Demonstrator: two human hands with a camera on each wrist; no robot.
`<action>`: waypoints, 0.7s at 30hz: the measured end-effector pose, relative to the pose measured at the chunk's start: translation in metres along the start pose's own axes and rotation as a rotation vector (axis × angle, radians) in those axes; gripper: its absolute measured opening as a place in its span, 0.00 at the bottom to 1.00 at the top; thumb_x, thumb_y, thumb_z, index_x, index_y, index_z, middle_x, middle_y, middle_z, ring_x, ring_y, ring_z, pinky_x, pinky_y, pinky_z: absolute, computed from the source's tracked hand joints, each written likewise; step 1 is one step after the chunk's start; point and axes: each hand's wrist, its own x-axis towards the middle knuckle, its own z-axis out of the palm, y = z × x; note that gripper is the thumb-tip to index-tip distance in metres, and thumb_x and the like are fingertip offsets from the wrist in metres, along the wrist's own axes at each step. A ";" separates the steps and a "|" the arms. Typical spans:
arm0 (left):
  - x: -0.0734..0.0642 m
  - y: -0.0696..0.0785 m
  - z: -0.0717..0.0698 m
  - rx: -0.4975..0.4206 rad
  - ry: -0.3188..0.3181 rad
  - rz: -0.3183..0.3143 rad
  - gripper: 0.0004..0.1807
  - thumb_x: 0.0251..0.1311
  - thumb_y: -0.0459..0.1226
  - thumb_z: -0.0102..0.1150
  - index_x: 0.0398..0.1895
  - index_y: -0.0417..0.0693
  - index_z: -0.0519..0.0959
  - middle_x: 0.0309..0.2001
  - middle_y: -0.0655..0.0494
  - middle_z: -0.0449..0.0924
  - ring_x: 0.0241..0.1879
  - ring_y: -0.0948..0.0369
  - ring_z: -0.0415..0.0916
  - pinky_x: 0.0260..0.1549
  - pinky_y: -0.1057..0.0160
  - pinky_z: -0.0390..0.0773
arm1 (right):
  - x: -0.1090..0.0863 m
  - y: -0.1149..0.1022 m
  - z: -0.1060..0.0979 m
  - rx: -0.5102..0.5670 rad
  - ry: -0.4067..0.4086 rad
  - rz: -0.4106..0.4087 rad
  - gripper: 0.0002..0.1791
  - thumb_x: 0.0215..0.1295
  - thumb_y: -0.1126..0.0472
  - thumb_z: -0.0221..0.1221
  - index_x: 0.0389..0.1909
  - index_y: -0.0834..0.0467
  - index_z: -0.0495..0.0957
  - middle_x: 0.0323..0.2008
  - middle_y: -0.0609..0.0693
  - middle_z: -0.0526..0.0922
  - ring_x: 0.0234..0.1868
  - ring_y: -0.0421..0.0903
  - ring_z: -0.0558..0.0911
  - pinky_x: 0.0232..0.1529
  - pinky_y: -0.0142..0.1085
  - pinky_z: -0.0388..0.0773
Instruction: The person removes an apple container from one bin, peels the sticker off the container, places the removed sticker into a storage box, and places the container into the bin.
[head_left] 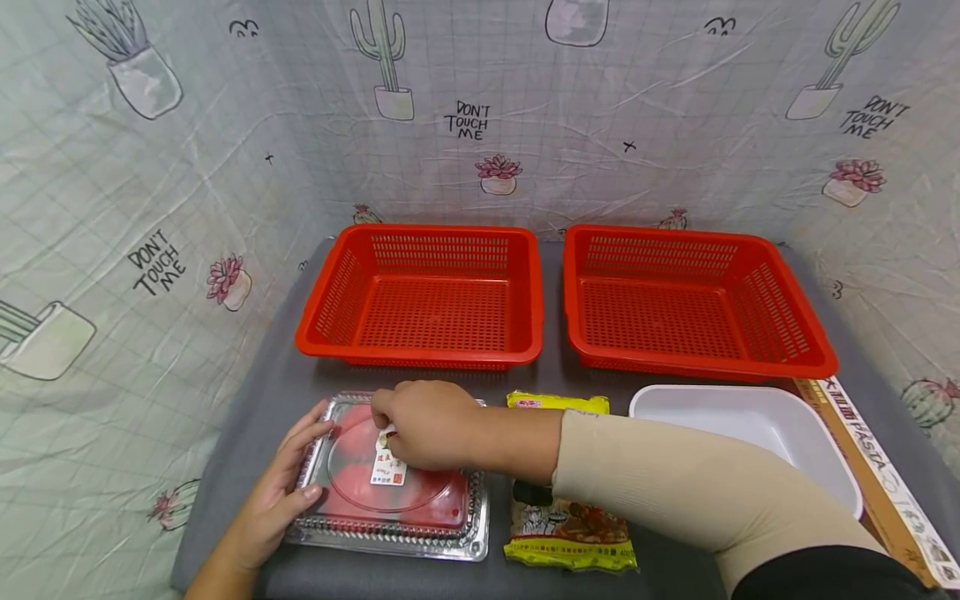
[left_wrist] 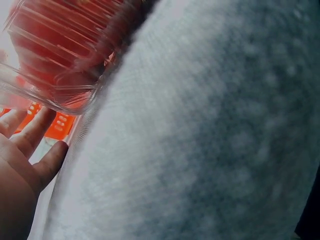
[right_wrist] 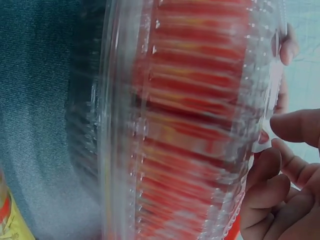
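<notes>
The clear rectangular plastic box [head_left: 426, 490], likely flimsy and best held by its rim, is touched by the left hand [head_left: 272, 496], fingers spread, its white printed label [head_left: 387, 470] pinched by the right hand [head_left: 431, 423].

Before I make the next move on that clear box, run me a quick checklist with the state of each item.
1. Clear lidded box lying flat: ok.
2. Left hand at the box's left edge: ok, thumb and fingers spread along it.
3. Right hand gripping the white label on the lid: cannot tell; the hand hides the label's upper end.
4. Yellow food packet apart from the box: ok, a gap shows between them.
5. Head view of the whole packet: not ok; the right arm and its beige sleeve cross in front of it.
6. Left red basket and right red basket upright beyond the box: ok.
</notes>
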 end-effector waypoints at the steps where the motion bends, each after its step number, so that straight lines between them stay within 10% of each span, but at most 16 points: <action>1: 0.000 0.000 0.000 -0.001 0.000 -0.003 0.41 0.54 0.21 0.50 0.77 0.30 0.63 0.84 0.35 0.46 0.82 0.54 0.46 0.73 0.70 0.52 | 0.000 0.001 0.001 0.003 0.001 0.002 0.08 0.71 0.51 0.67 0.46 0.45 0.80 0.38 0.41 0.81 0.36 0.39 0.78 0.34 0.36 0.76; 21: 0.000 -0.001 0.000 0.003 -0.007 0.018 0.41 0.54 0.20 0.50 0.77 0.29 0.63 0.84 0.34 0.46 0.83 0.54 0.46 0.74 0.69 0.52 | 0.003 0.005 0.006 -0.018 0.031 -0.012 0.11 0.70 0.52 0.67 0.29 0.46 0.77 0.30 0.40 0.77 0.33 0.39 0.78 0.33 0.38 0.76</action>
